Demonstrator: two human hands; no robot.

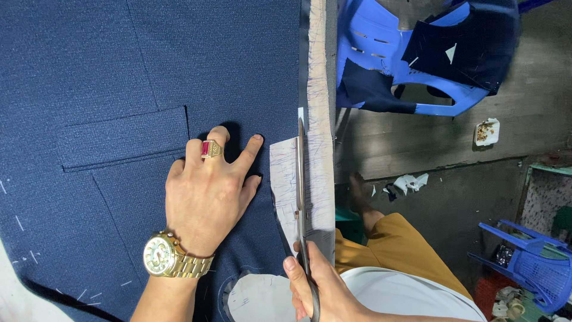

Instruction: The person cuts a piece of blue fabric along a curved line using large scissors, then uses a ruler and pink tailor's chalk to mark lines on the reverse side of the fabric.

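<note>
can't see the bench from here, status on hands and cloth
Left hand flat on navy cloth. Right hand grips scissors, blades along cloth edge by paper pattern. Nothing across blades.

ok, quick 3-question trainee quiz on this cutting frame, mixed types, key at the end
1. True or false: the left hand lies flat on the navy fabric.
2. Which tool does the right hand hold? A) scissors B) iron C) tape measure
3. Fill in: on the blue plastic chair beyond the table lie dark fabric ___.

Key
1. True; it wears a ring and a gold watch.
2. A; the scissors run along the fabric's edge by the table edge.
3. pieces
</note>
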